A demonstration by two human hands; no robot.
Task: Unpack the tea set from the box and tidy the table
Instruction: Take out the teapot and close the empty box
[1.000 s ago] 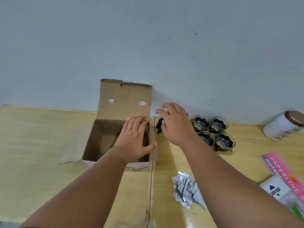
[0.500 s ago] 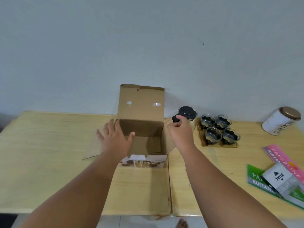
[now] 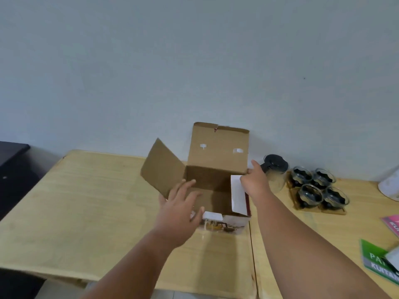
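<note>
An open cardboard box (image 3: 218, 160) stands on the wooden table (image 3: 90, 203) against the wall, its back lid upright. My left hand (image 3: 179, 203) presses the left flap (image 3: 162, 169) and lifts it, fingers spread. My right hand (image 3: 253, 180) pushes the right flap (image 3: 237, 195) inward, so its white side faces up over the opening. Right of the box stands a glass teapot (image 3: 275, 171) with a black lid. Beside it several glass cups (image 3: 317, 188) sit on wooden coasters. The box's inside looks dark and bare.
A white tin (image 3: 389, 186) lies at the far right by the wall. Pink and green paper packs (image 3: 382, 260) lie at the right front edge. A seam (image 3: 252, 251) runs between two table tops. Dark furniture (image 3: 13, 160) stands left of the table.
My right hand left the teapot and went to the box's right flap, folding it inward. My left hand raised the left flap. The camera pulled back and turned left.
</note>
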